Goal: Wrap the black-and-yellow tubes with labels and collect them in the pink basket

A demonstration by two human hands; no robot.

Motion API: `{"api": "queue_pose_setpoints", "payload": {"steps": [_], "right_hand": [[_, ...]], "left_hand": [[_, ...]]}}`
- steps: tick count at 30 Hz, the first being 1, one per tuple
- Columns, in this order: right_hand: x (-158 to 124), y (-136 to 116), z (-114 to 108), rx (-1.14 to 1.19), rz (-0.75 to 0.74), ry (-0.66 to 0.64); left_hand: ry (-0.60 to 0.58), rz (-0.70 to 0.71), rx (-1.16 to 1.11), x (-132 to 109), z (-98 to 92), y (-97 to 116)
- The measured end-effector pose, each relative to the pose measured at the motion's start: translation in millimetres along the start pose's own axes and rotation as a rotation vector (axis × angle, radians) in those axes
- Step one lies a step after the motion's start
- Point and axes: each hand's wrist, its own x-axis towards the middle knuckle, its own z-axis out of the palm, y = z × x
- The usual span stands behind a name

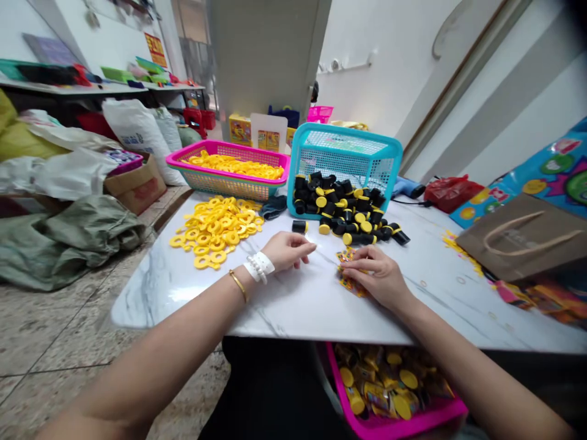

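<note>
My left hand (pixel 288 250) hovers over the white table, its fingers loosely curled and slightly apart, with nothing visible in them. A black cylinder (pixel 299 227) with a yellow end lies just beyond it. To the right, my right hand (pixel 373 274) has its thumb and fingers closed on a small colourful printed wrapper (pixel 345 255); more of the printed pieces lie under that hand, partly hidden. Yellow ring-shaped pieces (pixel 215 226) are heaped to the left of my left hand. Black cylinders with yellow caps (pixel 342 211) spill out of a tipped blue basket (pixel 394 146).
A pink-rimmed basket (pixel 172 160) of yellow pieces stands at the back left. Below the table edge, a pink basket (pixel 342 391) holds wrapped yellow-capped pieces. A brown paper bag (pixel 518 244) and a red plastic bag (pixel 452 192) are on the right. Sacks (pixel 135 131) fill the floor at left.
</note>
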Motion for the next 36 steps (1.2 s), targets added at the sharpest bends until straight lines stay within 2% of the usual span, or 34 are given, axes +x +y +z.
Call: {"api": "queue_pose_setpoints", "payload": {"steps": [3, 5, 8, 11, 14, 16, 18, 21, 23, 26, 29, 31, 33, 36], "right_hand": [[27, -20, 11, 0.081, -0.081, 0.146], [48, -36, 22, 0.125, -0.137, 0.191], [74, -51, 38, 0.179, -0.172, 0.178], [87, -53, 48, 0.313, -0.014, 0.091], [86, -44, 50, 0.501, 0.289, -0.072], [80, -39, 49, 0.512, 0.400, -0.200], [75, -36, 45, 0.368, 0.374, -0.267], [73, -33, 35, 0.086, 0.199, -0.328], [75, -29, 28, 0.010, 0.128, -0.350], [79, -23, 18, 0.091, 0.252, -0.251], [80, -22, 17, 0.359, 0.511, -0.149], [79, -27, 21, 0.547, 0.614, -0.088], [77, -34, 26, 0.674, 0.646, -0.023], [74, -41, 34, 0.745, 0.615, 0.035]], "left_hand": [[-0.021, 0.011, -0.096, 0, 0.4, 0], [-0.021, 0.035, -0.186, 0, -2.3, -2], [0.047, 0.061, -0.338, 0, -10.0, -3], [0.156, 0.049, -0.359, -1, -17.1, -1], [0.150, 0.055, -0.178, -1, -17.6, 0], [0.111, 0.078, -0.020, -2, -13.7, -1], [0.084, 0.090, 0.142, -2, -7.5, -2], [0.063, 0.090, 0.385, -3, 3.4, -2], [0.062, 0.098, 0.528, -2, 10.0, -1], [0.136, 0.127, 0.621, 2, 14.6, 0], [0.318, 0.182, 0.493, 2, 10.5, 1], [0.439, 0.224, 0.352, -2, 5.6, 3], [0.513, 0.262, 0.219, -10, 2.3, 7], [0.523, 0.301, 0.072, -22, 3.4, 14]]}}
